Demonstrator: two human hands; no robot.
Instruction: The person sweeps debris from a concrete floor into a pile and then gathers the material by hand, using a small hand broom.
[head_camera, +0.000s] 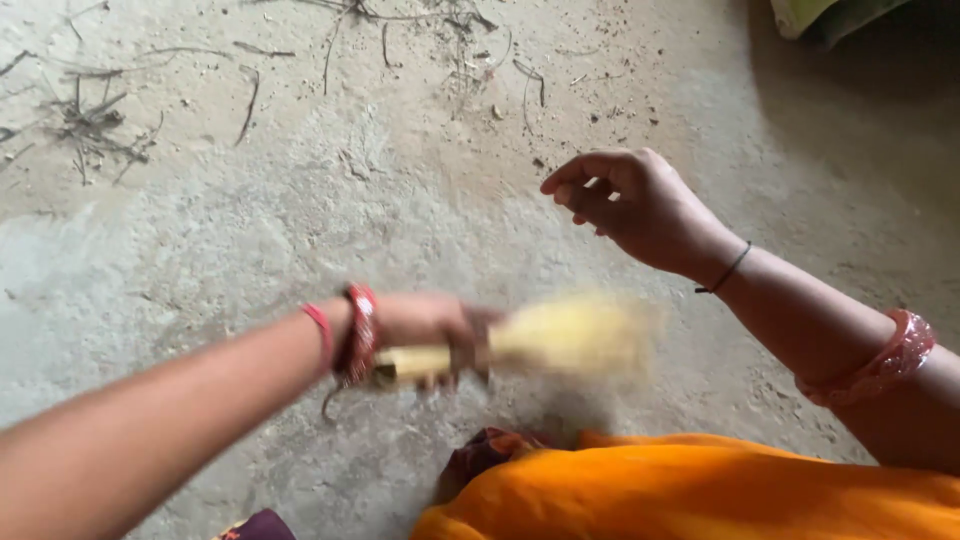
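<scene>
The left hand (425, 325) is wrapped tight around the handle of a small yellow brush (560, 340), low over the dusty floor (300, 200), so the soft end can reach the dirt. The brush looks blurry. The right hand (635, 205) holds nothing; its fingers are loosely curled, up in the air, away from the brush. Dry twigs (95, 125) lie far off. Orange cloth (700, 495) sits close below

We note a bare, dusty earthen floor (300, 200); dry twigs (95, 125) lie scattered across the upper left and top centre.
</scene>
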